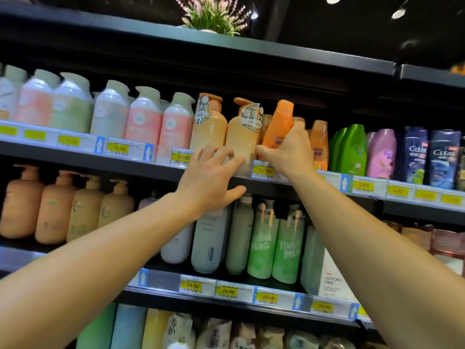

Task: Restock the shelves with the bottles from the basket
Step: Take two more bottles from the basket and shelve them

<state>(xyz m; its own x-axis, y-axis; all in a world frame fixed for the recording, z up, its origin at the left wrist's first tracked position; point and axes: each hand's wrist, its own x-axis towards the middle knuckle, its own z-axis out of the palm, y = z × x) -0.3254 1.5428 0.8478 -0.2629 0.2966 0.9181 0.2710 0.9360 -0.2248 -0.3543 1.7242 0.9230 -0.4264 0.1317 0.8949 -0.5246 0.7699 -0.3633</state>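
Our right hand (289, 147) grips the orange bottle (279, 124) — tilted, cap leaning right — above its shelf (276, 183) slot; left hand (214, 177) spread, touching the neighbouring pump bottle (241, 142).

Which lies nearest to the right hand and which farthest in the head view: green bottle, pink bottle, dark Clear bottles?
From the right hand, all further right on the same shelf:
1. Green bottle, nearest.
2. Pink bottle, next along.
3. Dark Clear bottles, farthest.
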